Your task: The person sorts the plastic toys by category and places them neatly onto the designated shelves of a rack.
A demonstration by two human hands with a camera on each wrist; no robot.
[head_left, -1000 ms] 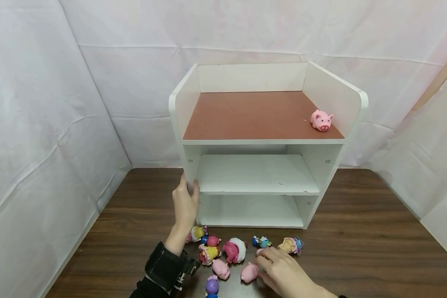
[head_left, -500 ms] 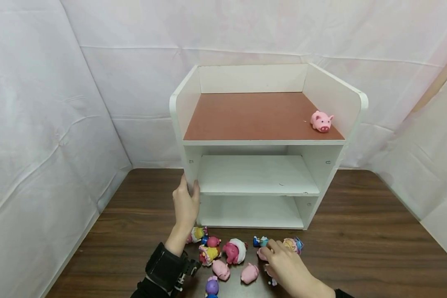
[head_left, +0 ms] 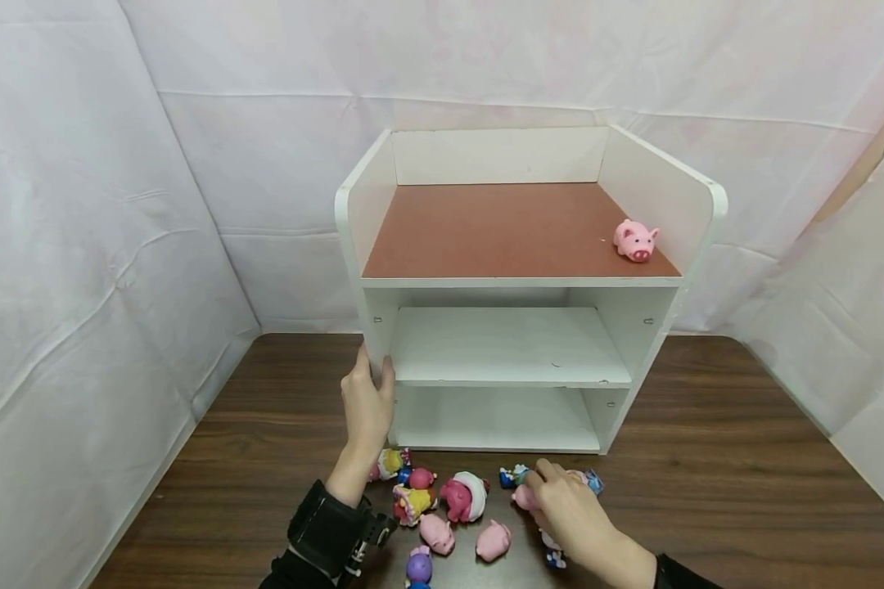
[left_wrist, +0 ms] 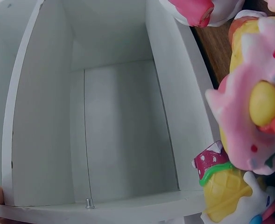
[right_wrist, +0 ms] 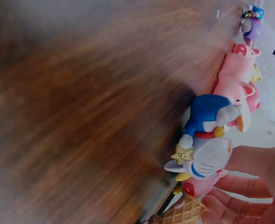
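In the head view my left hand (head_left: 368, 409) grips the left side panel of a small white shelf (head_left: 501, 331), thumb at the front edge and fingers outside. My right hand (head_left: 570, 515) reaches down among toy figures before the shelf. In the right wrist view its thumb touches the head of a blue-and-white figure (right_wrist: 207, 112). Its loosely bent fingers lie by a pink toy pig (right_wrist: 200, 185) and an ice-cream-cone toy (right_wrist: 181, 214); I see no firm hold. Another pig (head_left: 636, 241) stands at the right on the brown shelf top.
On the dark wooden table (head_left: 214, 507) lie several more toys: a pink pig (head_left: 493, 541), a pink-and-white figure (head_left: 464, 496) and a purple figure (head_left: 419, 564). White cloth (head_left: 118, 245) hangs around the back and sides.
My right hand has moved to the right and slightly away from me; the blue-and-white figure, a pig and the cone toy have shifted right with it. My left hand keeps its place.
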